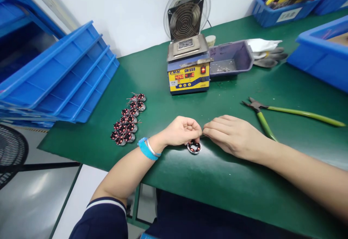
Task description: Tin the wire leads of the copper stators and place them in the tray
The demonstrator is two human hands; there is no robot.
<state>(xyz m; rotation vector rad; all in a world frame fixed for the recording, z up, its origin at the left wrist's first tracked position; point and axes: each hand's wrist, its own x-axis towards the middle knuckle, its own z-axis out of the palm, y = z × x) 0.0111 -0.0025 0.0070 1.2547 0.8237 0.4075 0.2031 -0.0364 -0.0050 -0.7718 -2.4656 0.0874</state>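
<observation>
Our left hand [182,131] has its thumb and forefinger drawn together, and our right hand [231,133] comes in from the other side with fingers bunched, tips almost meeting the left ones. Can't tell if there's a thin wire pinched in there, the fingers cover it. Just below our left fingertips, a bit under the middle of the frame, we've got a small coil ring [192,149] sitting on the green table [217,188]. Our left wrist wears a blue band [146,149].

Off to the left of that, center-left of frame, there's a bunch of similar coil parts [132,128] packed close together, red-and-black on top with metal sides. Right of center, our green-handled cutters [257,105] lie with their handles spread, near the right forearm.

Top middle we've got a yellow-fronted CM 558 heater unit [189,79] with lit red digits, a round-grilled fan [187,19] standing behind it, and a purple tray [246,57] beside it. Stacked blue crates [62,75] lean at the left.
</observation>
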